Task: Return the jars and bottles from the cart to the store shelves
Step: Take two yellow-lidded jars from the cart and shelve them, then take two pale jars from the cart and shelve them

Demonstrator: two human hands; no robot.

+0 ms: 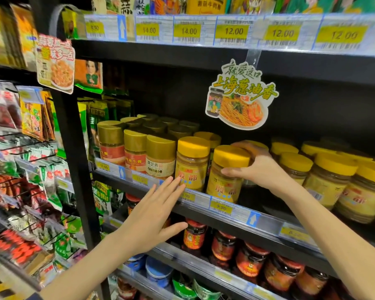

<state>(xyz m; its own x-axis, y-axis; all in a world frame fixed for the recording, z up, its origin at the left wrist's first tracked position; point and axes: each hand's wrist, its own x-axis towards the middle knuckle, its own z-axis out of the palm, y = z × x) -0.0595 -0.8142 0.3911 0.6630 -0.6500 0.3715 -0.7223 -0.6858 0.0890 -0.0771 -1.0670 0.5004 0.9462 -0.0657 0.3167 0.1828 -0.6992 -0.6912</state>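
Head view showed packets point(20, 148) hanging at far left, then gold-lidded jars point(136, 148) on the middle shelf point(225, 221). The left hand point(152, 215) was held flat, its fingers straight and slightly spread, holding nothing. Its fingertips reached the label of a yellow-lidded jar point(191, 163) at the shelf front. Just beside that one stood a second yellow-lidded jar point(227, 172). The right hand point(256, 167) gripped it below the lid, thumb across the front and fingers curled behind. Further right sat more jars of the same kind point(329, 178), with red-lidded jars point(249, 260) on the shelf below.
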